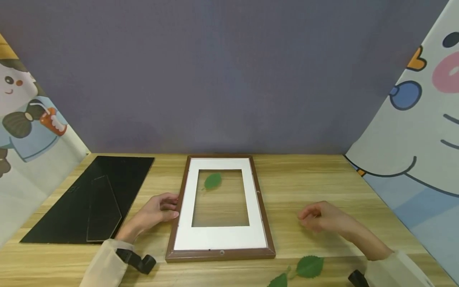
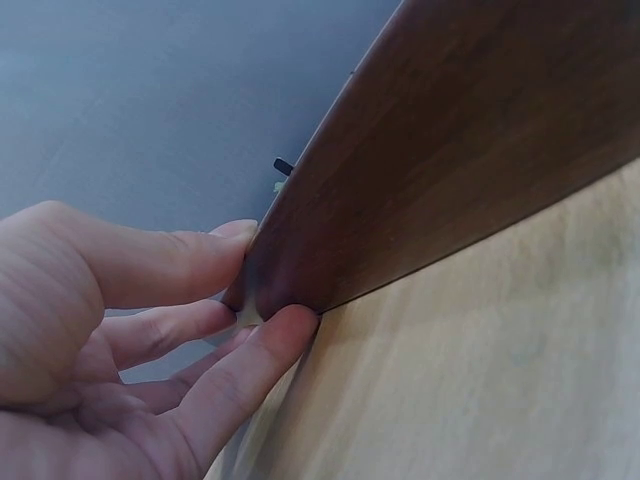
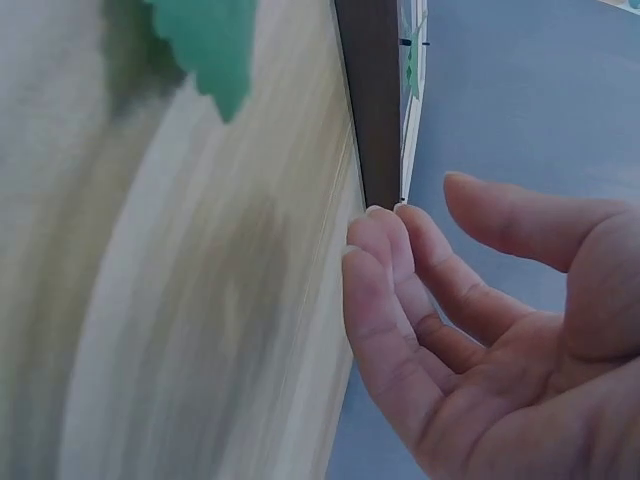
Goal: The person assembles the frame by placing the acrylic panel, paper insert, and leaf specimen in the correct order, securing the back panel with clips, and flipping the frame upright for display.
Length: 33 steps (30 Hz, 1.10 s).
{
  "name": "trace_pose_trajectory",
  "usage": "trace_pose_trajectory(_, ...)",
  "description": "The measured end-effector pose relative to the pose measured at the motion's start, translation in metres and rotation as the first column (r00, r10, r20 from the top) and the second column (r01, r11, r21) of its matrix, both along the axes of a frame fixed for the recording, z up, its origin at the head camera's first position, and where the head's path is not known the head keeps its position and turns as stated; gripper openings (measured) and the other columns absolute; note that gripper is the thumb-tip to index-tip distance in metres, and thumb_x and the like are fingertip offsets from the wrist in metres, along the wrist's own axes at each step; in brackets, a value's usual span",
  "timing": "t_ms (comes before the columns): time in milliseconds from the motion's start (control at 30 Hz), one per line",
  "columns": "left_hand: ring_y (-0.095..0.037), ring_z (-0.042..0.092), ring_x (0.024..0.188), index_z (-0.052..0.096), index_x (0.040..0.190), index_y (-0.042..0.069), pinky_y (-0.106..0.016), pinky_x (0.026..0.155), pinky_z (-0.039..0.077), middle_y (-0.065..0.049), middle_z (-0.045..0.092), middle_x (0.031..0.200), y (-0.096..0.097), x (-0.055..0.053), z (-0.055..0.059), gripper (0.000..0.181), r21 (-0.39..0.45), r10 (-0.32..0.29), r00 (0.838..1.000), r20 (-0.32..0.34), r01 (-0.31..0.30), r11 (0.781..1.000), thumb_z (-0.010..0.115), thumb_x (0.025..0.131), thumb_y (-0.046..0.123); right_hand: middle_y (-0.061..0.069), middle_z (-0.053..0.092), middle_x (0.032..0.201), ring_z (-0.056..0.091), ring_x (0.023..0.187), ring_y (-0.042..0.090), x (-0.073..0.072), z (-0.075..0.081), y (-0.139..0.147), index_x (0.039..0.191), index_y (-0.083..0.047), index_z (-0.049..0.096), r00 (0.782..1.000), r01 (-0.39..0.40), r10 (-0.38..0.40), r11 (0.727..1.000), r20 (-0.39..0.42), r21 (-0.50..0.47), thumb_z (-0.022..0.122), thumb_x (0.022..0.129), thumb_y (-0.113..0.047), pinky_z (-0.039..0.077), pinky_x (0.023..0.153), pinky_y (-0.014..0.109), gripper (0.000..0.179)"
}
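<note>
A brown picture frame (image 1: 270,243) lies on the table with a white mat (image 1: 218,239) inside it. One green leaf (image 1: 213,181) shows in the upper left of the mat's opening. At the frame's left side, the fingertips and thumb of my left hand (image 1: 159,209) touch the outer edge. Up close in the left wrist view, the thumb lies near the upper edge and a finger near the bottom one. My right hand (image 1: 328,217) hovers right of the frame, fingers loosely bent and holding nothing.
A black backing board (image 1: 68,211) with a stand flap lies on the left. Green leaves (image 1: 310,266) on a stem lie at the front, right of the frame's lower corner. A grey partition (image 1: 222,79) rises behind the table, with cartoon-printed panels on both sides.
</note>
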<state>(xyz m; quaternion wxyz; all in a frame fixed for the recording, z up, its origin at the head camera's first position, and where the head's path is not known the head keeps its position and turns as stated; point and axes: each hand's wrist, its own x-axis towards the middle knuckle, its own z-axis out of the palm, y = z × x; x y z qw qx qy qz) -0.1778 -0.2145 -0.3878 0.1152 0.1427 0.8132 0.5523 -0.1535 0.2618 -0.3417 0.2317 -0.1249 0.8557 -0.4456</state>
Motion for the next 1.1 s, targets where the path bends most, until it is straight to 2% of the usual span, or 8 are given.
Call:
trace_pose_trajectory(367, -0.040, 0.055, 0.110, 0.040, 0.130, -0.019, -0.025, 0.081, 0.053, -0.035, 0.050, 0.122, 0.000, 0.002, -0.001, 0.055, -0.007, 0.002, 1.000, -0.011, -0.002, 1.000, 0.065, 0.084, -0.001, 0.008, 0.063, 0.086, 0.054, 0.070, 0.010, 0.017, -0.012, 0.021, 0.106, 0.014, 0.060, 1.000, 0.015, -0.015, 1.000, -0.008, 0.015, 0.059, 0.086, -0.004, 0.048, 0.058, 0.024, 0.027)
trace_pose_trajectory(667, -0.040, 0.055, 0.110, 0.040, 0.129, -0.019, -0.025, 0.080, 0.053, -0.035, 0.050, 0.122, 0.001, 0.003, 0.001, 0.055, -0.010, 0.007, 1.000, -0.007, -0.007, 1.000, 0.065, 0.084, -0.002, 0.008, 0.062, 0.089, 0.060, 0.077, 0.015, 0.029, -0.023, 0.038, 0.107, 0.017, 0.056, 0.997, 0.015, -0.013, 0.999, 0.079, -0.029, 0.058, 0.089, -0.005, 0.055, 0.066, 0.028, 0.028)
trace_pose_trajectory(767, -0.040, 0.055, 0.110, 0.040, 0.130, -0.019, -0.025, 0.080, 0.053, -0.035, 0.050, 0.122, 0.002, 0.003, 0.001, 0.055, -0.012, 0.007, 1.000, -0.007, -0.008, 1.000, 0.065, 0.084, -0.002, 0.006, 0.061, 0.087, 0.059, 0.075, 0.013, 0.033, -0.027, 0.040, 0.105, 0.017, 0.055, 0.995, 0.010, -0.004, 0.998, 0.104, -0.057, 0.056, 0.087, -0.002, 0.053, 0.063, 0.026, 0.027)
trace_pose_trajectory(1000, -0.039, 0.054, 0.110, 0.039, 0.130, -0.019, -0.025, 0.080, 0.053, -0.036, 0.049, 0.123, 0.001, 0.003, 0.001, 0.055, -0.001, 0.003, 1.000, 0.004, -0.003, 1.000, 0.064, 0.084, -0.002, 0.005, 0.060, 0.084, 0.060, 0.076, 0.018, 0.044, -0.027, 0.038, 0.106, 0.014, 0.055, 0.979, 0.045, -0.028, 0.996, 0.200, -0.080, 0.056, 0.092, -0.005, 0.055, 0.064, 0.031, 0.024)
trace_pose_trajectory(1100, -0.039, 0.054, 0.110, 0.038, 0.131, -0.019, -0.025, 0.080, 0.054, -0.036, 0.048, 0.124, 0.001, 0.003, 0.002, 0.055, 0.004, 0.003, 1.000, 0.012, -0.003, 1.000, 0.064, 0.084, -0.003, 0.005, 0.060, 0.084, 0.061, 0.074, 0.018, 0.046, -0.027, 0.037, 0.106, 0.015, 0.055, 0.978, 0.035, -0.013, 0.994, 0.210, -0.101, 0.056, 0.092, -0.005, 0.055, 0.063, 0.030, 0.024)
